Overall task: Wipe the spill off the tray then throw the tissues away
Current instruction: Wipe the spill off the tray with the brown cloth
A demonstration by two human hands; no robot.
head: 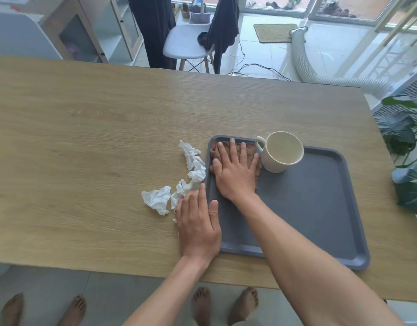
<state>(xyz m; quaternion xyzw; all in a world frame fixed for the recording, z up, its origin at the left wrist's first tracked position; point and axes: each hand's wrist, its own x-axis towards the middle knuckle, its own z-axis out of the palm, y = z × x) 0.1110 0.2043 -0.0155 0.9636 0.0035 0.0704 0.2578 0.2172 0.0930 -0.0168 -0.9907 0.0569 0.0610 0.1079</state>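
Tray: grey tray [308, 208] at lower right of centre in the frame, flat on the wooden counter [85, 137], its left rim beside my left hand.
Right hand: right hand [234, 171] lies palm down in the tray's upper-left corner, fingers [244, 152] spread and flat, pressing a brown, soaked tissue [258, 169] against the tray floor; not a closed grasp.
Left hand: left hand [198, 222] is flat on the counter, fingers straight and open, thumb over the tray's left rim; I judge it is steadying the tray.
Spill: none visible on the bare tray floor; whatever remains is hidden under the right hand and its tissue.
Clean tissues: white crumpled tissues [191, 177] run in a line on the counter just left of the tray, upper end towards the tray's far corner, lower end touching the left fingertips.
Key relation: the loose tissues are on the left hand's side, directly ahead of its fingers; the wet one is under the right.
Containers: a cream cup [281, 152] stands upright on the tray just right of the right hand; it looks empty.
Bin: not in view.
Stage, my judgement: wiping in progress; disposal not yet begun.
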